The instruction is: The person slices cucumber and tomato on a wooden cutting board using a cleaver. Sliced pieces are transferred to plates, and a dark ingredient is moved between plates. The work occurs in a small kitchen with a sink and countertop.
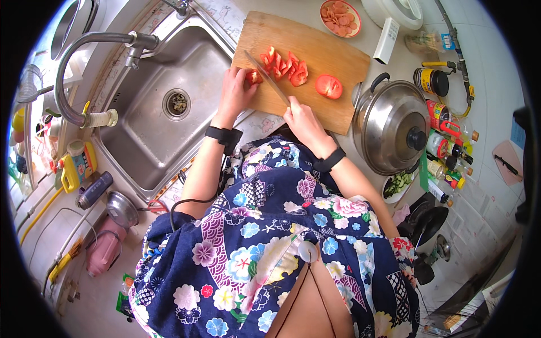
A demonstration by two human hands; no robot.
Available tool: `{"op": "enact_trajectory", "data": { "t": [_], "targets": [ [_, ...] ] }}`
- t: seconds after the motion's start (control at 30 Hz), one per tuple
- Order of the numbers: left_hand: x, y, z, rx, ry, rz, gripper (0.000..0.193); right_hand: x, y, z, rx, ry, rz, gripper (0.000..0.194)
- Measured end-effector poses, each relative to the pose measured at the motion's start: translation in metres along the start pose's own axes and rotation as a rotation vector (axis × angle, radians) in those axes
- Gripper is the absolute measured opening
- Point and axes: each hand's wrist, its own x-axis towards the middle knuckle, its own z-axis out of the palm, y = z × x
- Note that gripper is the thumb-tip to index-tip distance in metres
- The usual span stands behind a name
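A wooden cutting board (325,55) lies on the counter before me. My right hand (303,120) grips a kitchen knife (270,82), whose blade slants across the board towards the upper left. At the board's left edge my left hand (236,95) holds a small piece of tomato (254,77) with its fingertips, close beside the blade. Beyond the blade lie several cut tomato wedges (299,74), loosely grouped. Farther right, a tomato half (329,86) rests with its cut face up.
A stainless steel sink (143,131) with a curved faucet (63,72) adjoins the board on the left. A lidded steel pot (393,126) stands close on the right. A bowl of sliced sausage (339,19) sits behind, near a white remote control (386,40). Sliced cucumber (398,184) fills a plate beyond the pot.
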Motion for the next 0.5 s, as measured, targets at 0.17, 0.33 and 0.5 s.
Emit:
{"op": "enact_trajectory", "data": {
  "t": [0.17, 0.33, 0.5],
  "targets": [
    [0.008, -0.006, -0.021, -0.159, -0.162, -0.013, 0.049, -0.005, -0.002, -0.007, 0.059, 0.013, -0.031, 0.032],
    [-0.010, -0.001, -0.015, -0.089, -0.053, -0.217, 0.059, -0.011, -0.019, -0.017, -0.028, 0.033, -0.133, 0.036],
    [-0.016, 0.008, 0.019, 0.140, 0.210, -0.170, 0.046, -0.012, -0.026, -0.022, -0.130, -0.032, -0.165, 0.037]
  ]
}}
